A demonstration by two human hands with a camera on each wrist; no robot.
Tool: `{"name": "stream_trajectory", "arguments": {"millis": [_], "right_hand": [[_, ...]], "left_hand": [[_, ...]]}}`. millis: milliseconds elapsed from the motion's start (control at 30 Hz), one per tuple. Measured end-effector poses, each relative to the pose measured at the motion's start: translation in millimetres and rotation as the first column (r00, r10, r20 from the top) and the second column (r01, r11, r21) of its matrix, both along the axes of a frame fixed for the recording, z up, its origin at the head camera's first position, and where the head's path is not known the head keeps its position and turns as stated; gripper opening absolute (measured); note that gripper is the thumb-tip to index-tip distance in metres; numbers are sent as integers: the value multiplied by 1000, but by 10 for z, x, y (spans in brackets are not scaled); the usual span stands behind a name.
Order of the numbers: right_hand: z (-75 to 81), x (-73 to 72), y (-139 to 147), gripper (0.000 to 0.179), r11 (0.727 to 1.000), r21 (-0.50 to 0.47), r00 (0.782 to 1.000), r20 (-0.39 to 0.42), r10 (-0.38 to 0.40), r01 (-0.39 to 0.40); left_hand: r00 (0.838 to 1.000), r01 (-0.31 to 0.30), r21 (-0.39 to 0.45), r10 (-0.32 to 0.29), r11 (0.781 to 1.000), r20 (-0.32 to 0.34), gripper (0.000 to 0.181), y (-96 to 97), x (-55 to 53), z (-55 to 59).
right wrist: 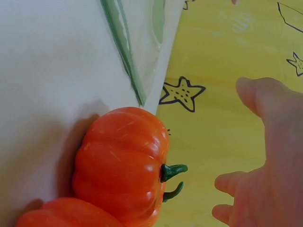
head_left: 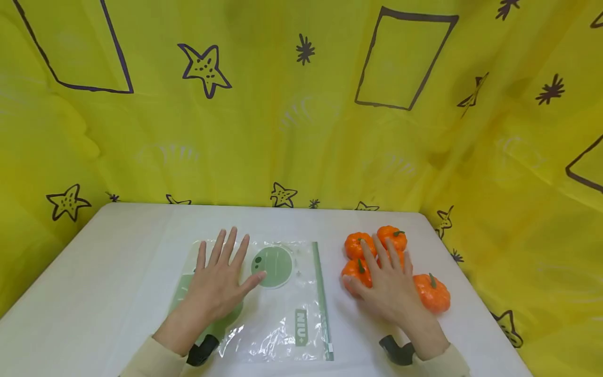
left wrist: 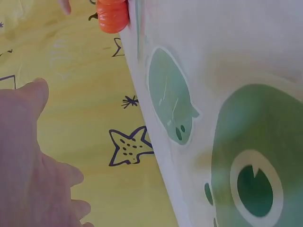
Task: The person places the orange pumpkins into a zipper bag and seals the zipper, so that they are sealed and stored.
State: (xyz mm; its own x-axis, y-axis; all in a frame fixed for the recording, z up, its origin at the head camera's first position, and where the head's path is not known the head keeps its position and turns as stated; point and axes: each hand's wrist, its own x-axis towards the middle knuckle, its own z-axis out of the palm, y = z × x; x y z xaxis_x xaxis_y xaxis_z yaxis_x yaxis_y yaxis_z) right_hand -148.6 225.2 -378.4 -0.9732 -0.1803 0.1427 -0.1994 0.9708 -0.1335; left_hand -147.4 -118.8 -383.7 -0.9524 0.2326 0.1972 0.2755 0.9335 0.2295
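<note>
A clear zip bag (head_left: 273, 324) with green printed shapes lies flat on the white table, its green zip strip along the right side. Over its left part my left hand (head_left: 214, 290) is held with fingers spread, holding nothing. To the right sit several small orange pumpkins with green stems, among them one pumpkin (head_left: 432, 294) apart at the right. My right hand (head_left: 388, 293) hovers above the group, fingers spread, partly hiding some of them. In the right wrist view, a pumpkin (right wrist: 120, 161) stands apart from the right hand's fingers.
The white table (head_left: 127, 251) ends at a yellow curtain (head_left: 245, 141) with drawn stars and frames, which hangs behind and on both sides. A dark band (head_left: 203, 350) sits at the left wrist, another dark band (head_left: 397, 350) at the right.
</note>
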Motion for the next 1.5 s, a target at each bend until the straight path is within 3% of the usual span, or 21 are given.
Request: {"name": "stream_trajectory", "arguments": {"millis": [267,467,600,733,967,1233,1500], "right_hand": [[-65,-44,-37,83,996,-87,999,-16,-28,26],[-67,-80,-51,66,985,-160,997,-37,-69,62],[-74,-70,-47,51,981,-179,995,-48,-84,74],[-111,-66,-66,44,981,-183,997,-35,-66,58],[-144,-55,-109,44,982,-180,997,-46,-56,47],[-123,-34,-119,52,980,-195,999,-1,-48,47],[-123,-1,-140,62,985,-173,999,47,-4,12]], "left_hand": [[999,30,68,-32,997,28,82,224,-68,-43],[992,32,131,-48,991,120,79,515,-126,-50],[986,70,188,-97,980,139,76,731,-148,-62],[981,106,187,-134,977,143,73,913,-147,-106],[947,195,151,-226,969,228,71,1145,-60,-206],[965,133,102,-153,986,213,80,1312,-4,-328],[985,88,9,-88,996,149,89,1404,62,-404]]}}
